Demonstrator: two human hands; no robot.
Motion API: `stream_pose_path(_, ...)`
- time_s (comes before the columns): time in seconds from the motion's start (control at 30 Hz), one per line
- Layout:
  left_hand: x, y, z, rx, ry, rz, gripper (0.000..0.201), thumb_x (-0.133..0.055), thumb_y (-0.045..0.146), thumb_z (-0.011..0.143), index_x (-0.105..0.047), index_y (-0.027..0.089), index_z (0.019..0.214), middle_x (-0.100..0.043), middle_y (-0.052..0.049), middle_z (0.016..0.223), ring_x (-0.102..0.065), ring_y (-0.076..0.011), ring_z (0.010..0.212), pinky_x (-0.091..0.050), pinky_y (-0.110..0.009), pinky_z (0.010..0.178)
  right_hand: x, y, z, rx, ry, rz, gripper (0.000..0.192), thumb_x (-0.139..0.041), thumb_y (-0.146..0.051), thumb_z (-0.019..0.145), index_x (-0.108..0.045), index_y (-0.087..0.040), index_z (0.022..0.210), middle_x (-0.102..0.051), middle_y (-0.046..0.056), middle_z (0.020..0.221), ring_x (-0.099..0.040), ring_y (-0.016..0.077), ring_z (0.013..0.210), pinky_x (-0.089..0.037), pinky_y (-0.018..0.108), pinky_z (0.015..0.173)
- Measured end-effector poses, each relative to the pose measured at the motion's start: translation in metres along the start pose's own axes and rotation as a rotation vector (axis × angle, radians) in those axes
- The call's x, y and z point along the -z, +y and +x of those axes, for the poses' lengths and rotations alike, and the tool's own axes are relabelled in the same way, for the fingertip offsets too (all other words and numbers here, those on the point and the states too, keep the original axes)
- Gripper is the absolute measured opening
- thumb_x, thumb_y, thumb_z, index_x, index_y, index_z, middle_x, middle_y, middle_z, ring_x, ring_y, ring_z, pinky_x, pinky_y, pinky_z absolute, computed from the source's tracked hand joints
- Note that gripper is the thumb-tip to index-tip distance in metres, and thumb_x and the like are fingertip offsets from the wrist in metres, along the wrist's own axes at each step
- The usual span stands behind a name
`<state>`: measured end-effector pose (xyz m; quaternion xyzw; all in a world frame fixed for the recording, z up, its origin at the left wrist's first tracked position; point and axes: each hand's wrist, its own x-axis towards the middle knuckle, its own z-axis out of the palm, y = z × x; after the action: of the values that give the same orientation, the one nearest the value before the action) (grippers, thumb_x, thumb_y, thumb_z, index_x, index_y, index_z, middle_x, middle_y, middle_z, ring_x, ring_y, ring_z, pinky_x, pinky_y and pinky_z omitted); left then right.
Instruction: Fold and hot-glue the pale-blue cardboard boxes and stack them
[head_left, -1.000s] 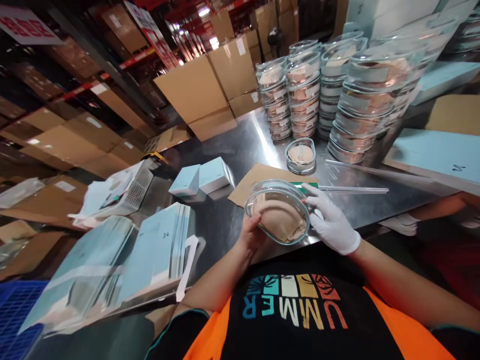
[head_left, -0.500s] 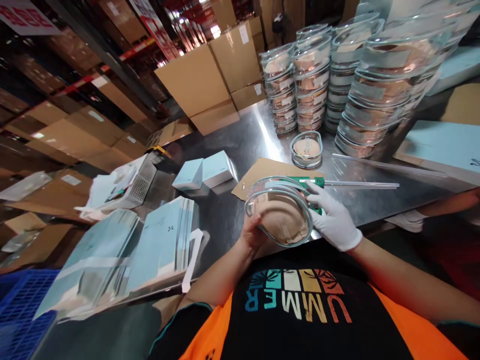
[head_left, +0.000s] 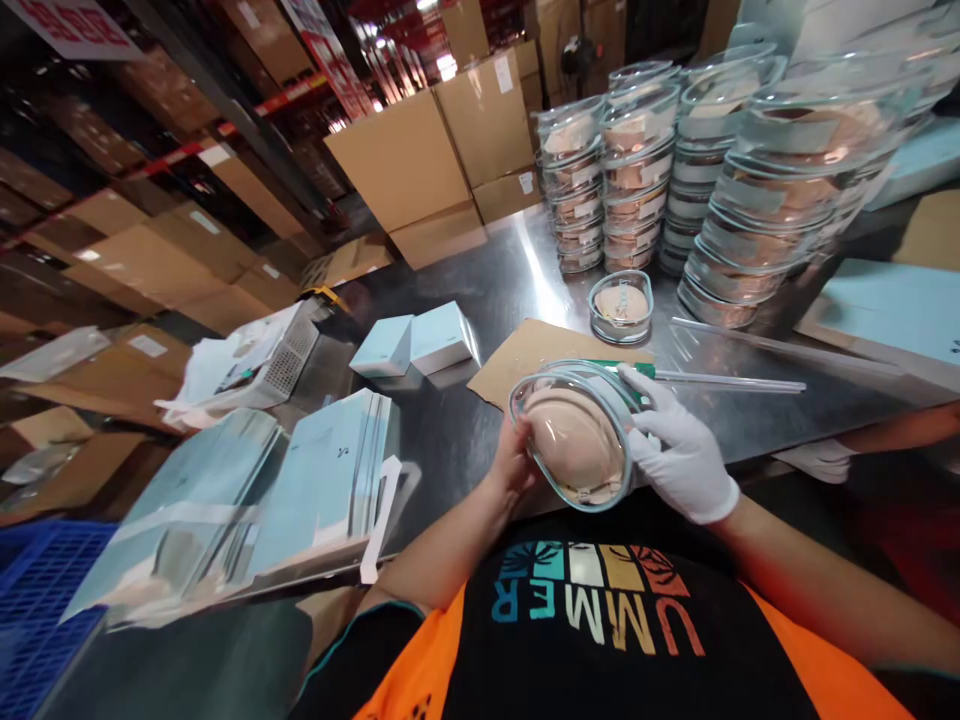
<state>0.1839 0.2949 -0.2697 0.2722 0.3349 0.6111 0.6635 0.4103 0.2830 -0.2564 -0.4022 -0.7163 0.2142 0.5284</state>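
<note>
Both hands grip a clear plastic case (head_left: 574,445) with a rounded outline, a pale teal rim and a beige domed piece inside. My bare left hand (head_left: 516,458) holds its left edge, fingers bent around the rim. At the right side, my right hand (head_left: 679,448), in a white glove, has its fingers curled against the case wall. The case is tilted, its broad face towards me. Beneath it lies a flat cardboard sheet (head_left: 517,350); a green object (head_left: 645,370), partly hidden by the case and glove, shows behind them.
Tall stacks of similar clear cases (head_left: 637,170) stand at the back right, with a single case (head_left: 621,308) before them. Two light-blue boxes (head_left: 442,338), flat blue cartons (head_left: 322,475) and a white basket (head_left: 289,350) occupy the left. Someone else's gloved hand (head_left: 817,460) is at the right edge.
The case has turned in my hands, showing its face and the beige dome more fully. The right-hand fingers have shifted along its side. The view has also moved slightly.
</note>
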Motion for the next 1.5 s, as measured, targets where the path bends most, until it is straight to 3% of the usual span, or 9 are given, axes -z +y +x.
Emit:
stream_pose_path(0.1, 0.001, 0.01, 0.002, -0.162, -0.089, 0.094, 0.098, -0.11, 0.051, 0.05, -0.069, 0.029, 0.136, -0.076, -0.008, 0.135, -0.07, -0.0328, 0.131, -0.053, -0.043, 0.114, 0.001, 0.003, 0.008, -0.058, -0.136, -0.008, 0.028, -0.069, -0.029, 0.098, -0.084, -0.024, 0.121, -0.055, 0.013, 0.169, -0.053, 0.0314, 0.157, -0.044, 0.051, 0.13)
stream_pose_path(0.23, 0.013, 0.012, 0.002, -0.156, -0.107, 0.227, 0.09, -0.111, 0.051, 0.044, -0.074, 0.023, 0.121, -0.078, -0.012, 0.13, -0.071, -0.0345, 0.128, -0.052, -0.042, 0.114, -0.004, 0.004, 0.017, -0.033, -0.306, 0.082, 0.046, -0.07, -0.042, 0.102, -0.076, -0.027, 0.145, -0.054, 0.012, 0.17, -0.044, 0.0318, 0.163, -0.04, 0.052, 0.133)
stream_pose_path(0.47, 0.035, 0.009, -0.005, -0.134, -0.095, 0.294, 0.082, -0.112, 0.053, 0.043, -0.081, 0.022, 0.112, -0.08, -0.013, 0.125, -0.074, -0.0344, 0.122, -0.052, -0.042, 0.112, -0.004, 0.0, 0.001, -0.086, -0.453, 0.237, 0.029, -0.068, -0.046, 0.104, -0.089, -0.029, 0.116, -0.062, 0.008, 0.163, -0.058, 0.0299, 0.153, -0.042, 0.05, 0.132)
stream_pose_path(0.7, 0.027, 0.021, -0.009, -0.175, -0.216, 0.424, 0.062, -0.109, 0.052, 0.053, -0.088, 0.021, 0.103, -0.078, -0.016, 0.129, -0.067, -0.0397, 0.134, -0.048, -0.046, 0.12, -0.003, -0.01, -0.021, -0.45, -0.097, 0.255, 0.025, -0.08, -0.046, 0.092, -0.084, -0.023, 0.084, -0.074, 0.012, 0.148, -0.073, 0.0325, 0.133, -0.057, 0.049, 0.117)
stream_pose_path(0.83, 0.023, 0.016, -0.014, -0.231, -0.212, 0.432, 0.059, -0.105, 0.059, 0.06, -0.088, 0.024, 0.104, -0.075, -0.015, 0.14, -0.063, -0.0393, 0.14, -0.044, -0.05, 0.125, -0.005, -0.017, -0.02, -0.533, -0.013, 0.325, 0.031, -0.085, -0.05, 0.088, -0.08, -0.023, 0.075, -0.076, 0.012, 0.144, -0.076, 0.0326, 0.125, -0.06, 0.048, 0.111)
stream_pose_path(0.93, 0.024, 0.02, -0.015, -0.227, -0.22, 0.438, 0.059, -0.103, 0.061, 0.062, -0.088, 0.024, 0.105, -0.075, -0.017, 0.14, -0.065, -0.0401, 0.138, -0.044, -0.051, 0.125, -0.005, -0.012, -0.018, -0.491, -0.087, 0.299, 0.034, -0.084, -0.053, 0.087, -0.08, -0.022, 0.074, -0.077, 0.013, 0.142, -0.077, 0.0323, 0.123, -0.061, 0.047, 0.109)
stream_pose_path(1.17, 0.017, 0.046, -0.014, -0.131, -0.454, 0.528, 0.046, -0.104, 0.027, 0.064, -0.089, 0.024, 0.107, -0.073, -0.017, 0.145, -0.061, -0.0426, 0.147, -0.039, -0.053, 0.129, -0.013, 0.013, -0.013, -0.372, -0.353, 0.132, 0.035, -0.07, -0.054, 0.094, -0.085, -0.023, 0.087, -0.087, 0.01, 0.108, -0.08, 0.0327, 0.108, -0.063, 0.048, 0.105)
stream_pose_path(1.37, 0.03, 0.026, -0.013, -0.092, -0.328, 0.319, 0.044, -0.108, 0.033, 0.059, -0.087, 0.02, 0.095, -0.081, -0.018, 0.126, -0.062, -0.0419, 0.145, -0.038, -0.053, 0.129, -0.012, 0.017, -0.017, -0.437, -0.353, 0.066, 0.048, -0.063, -0.058, 0.097, -0.079, -0.022, 0.07, -0.083, 0.007, 0.086, -0.078, 0.0279, 0.085, -0.066, 0.043, 0.09)
stream_pose_path(1.5, 0.038, 0.021, -0.013, -0.055, -0.296, 0.26, 0.044, -0.109, 0.035, 0.057, -0.084, 0.02, 0.09, -0.082, -0.018, 0.12, -0.058, -0.0406, 0.15, -0.037, -0.053, 0.129, -0.005, 0.014, -0.026, -0.363, -0.278, 0.164, 0.05, -0.066, -0.063, 0.097, -0.078, -0.023, 0.069, -0.085, 0.01, 0.112, -0.079, 0.0297, 0.106, -0.063, 0.044, 0.102)
